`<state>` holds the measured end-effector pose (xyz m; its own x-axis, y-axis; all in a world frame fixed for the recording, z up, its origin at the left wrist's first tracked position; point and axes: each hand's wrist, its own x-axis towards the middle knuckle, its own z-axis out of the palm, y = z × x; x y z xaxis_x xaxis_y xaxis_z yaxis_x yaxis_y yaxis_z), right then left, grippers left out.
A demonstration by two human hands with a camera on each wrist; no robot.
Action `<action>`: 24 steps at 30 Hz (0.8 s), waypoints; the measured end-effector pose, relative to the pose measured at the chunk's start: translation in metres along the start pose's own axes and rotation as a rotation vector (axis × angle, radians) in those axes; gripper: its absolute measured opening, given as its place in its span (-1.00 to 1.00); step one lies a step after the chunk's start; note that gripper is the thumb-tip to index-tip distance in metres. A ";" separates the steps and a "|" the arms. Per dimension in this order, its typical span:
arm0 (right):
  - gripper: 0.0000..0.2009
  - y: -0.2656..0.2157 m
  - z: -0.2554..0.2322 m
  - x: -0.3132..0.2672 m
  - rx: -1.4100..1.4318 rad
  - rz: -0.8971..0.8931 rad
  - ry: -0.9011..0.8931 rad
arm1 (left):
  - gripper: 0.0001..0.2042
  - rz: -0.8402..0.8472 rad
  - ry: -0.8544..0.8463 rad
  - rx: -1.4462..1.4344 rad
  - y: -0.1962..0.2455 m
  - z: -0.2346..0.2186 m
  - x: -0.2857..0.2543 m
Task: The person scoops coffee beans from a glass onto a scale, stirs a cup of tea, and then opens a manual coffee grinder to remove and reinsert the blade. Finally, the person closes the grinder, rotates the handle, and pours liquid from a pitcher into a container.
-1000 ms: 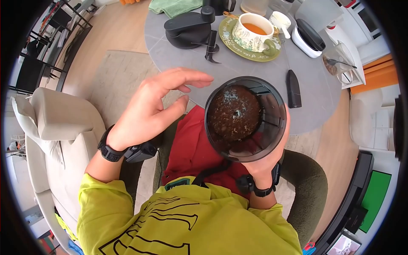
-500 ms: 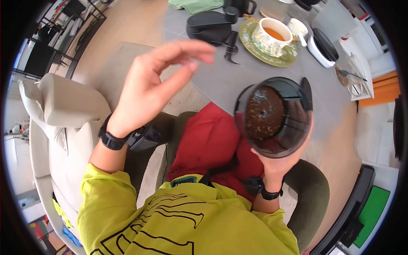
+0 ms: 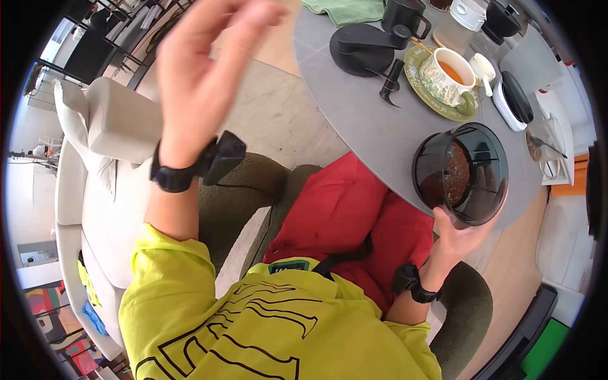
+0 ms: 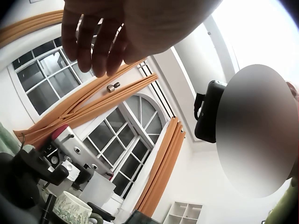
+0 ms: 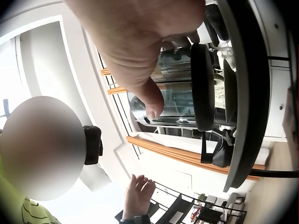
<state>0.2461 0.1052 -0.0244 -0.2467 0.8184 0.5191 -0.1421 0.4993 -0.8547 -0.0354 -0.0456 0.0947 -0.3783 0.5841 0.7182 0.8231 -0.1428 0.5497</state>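
Observation:
My right hand (image 3: 465,237) grips a dark see-through container (image 3: 484,168), thumb on the near side and fingers round the far wall. Brown coarse grounds (image 3: 457,174) show inside it. The container is tilted and overlaps the near edge of the grey table. In the right wrist view its clear wall (image 5: 175,98) ends in a thick black rim (image 5: 202,88) facing the table. My left hand (image 3: 199,76) is raised at the left, away from the table, with its fingers loosely bent and nothing in them.
On the round table (image 3: 354,120) stand a black lidded unit (image 3: 361,50), a small black hooked tool (image 3: 391,85) and a green plate (image 3: 415,79) with a cup of orange-brown drink (image 3: 446,79). A white-and-black box (image 3: 513,104) lies farther right. A beige sofa (image 3: 120,120) is at the left.
My right hand has carried the container right, from above my lap to the table's edge, tilting it more. The left hand has risen and moved away from it. The head view has shifted.

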 end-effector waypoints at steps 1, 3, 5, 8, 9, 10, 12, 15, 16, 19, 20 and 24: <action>0.21 0.001 0.001 0.000 0.004 0.004 -0.017 | -0.82 0.043 -0.100 0.092 0.002 0.005 -0.002; 0.21 -0.001 0.002 0.000 0.006 -0.002 -0.032 | -0.85 0.183 -0.126 0.193 -0.016 0.012 -0.004; 0.21 0.000 0.002 0.000 0.003 -0.005 -0.038 | -0.86 0.090 -0.200 0.227 -0.026 0.014 -0.010; 0.21 0.001 -0.003 0.000 -0.013 -0.026 -0.045 | -0.83 -0.208 -0.010 -0.093 -0.043 0.000 -0.013; 0.20 0.001 -0.004 0.001 -0.007 -0.028 -0.045 | -0.80 -0.396 0.110 -0.308 -0.049 -0.008 -0.013; 0.20 0.001 -0.003 0.003 0.003 -0.030 -0.048 | -0.72 -0.506 0.148 -0.377 -0.061 -0.017 -0.018; 0.19 0.001 -0.002 0.004 0.027 -0.034 -0.057 | -0.69 -0.703 0.294 -0.447 -0.073 -0.033 -0.029; 0.18 0.002 -0.002 0.002 0.038 -0.036 -0.062 | -0.57 -0.979 0.482 -0.544 -0.087 -0.055 -0.054; 0.18 0.003 -0.002 0.002 0.041 -0.044 -0.057 | -0.55 -1.098 0.555 -0.640 -0.088 -0.060 -0.061; 0.14 -0.003 -0.004 0.003 0.017 -0.052 -0.053 | -0.51 -1.282 0.539 -0.783 -0.061 -0.051 -0.089; 0.14 -0.002 -0.006 0.004 0.022 -0.037 -0.071 | -0.51 -1.350 0.389 -0.836 -0.036 -0.042 -0.095; 0.00 0.001 -0.008 0.010 -0.043 -0.096 -0.114 | -0.48 -1.156 0.165 -0.829 -0.008 -0.044 -0.102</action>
<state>0.2508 0.1158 -0.0202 -0.3412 0.7301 0.5921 -0.1299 0.5872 -0.7989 -0.0222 -0.1388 0.0361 -0.7448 0.6022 -0.2875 -0.4343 -0.1104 0.8940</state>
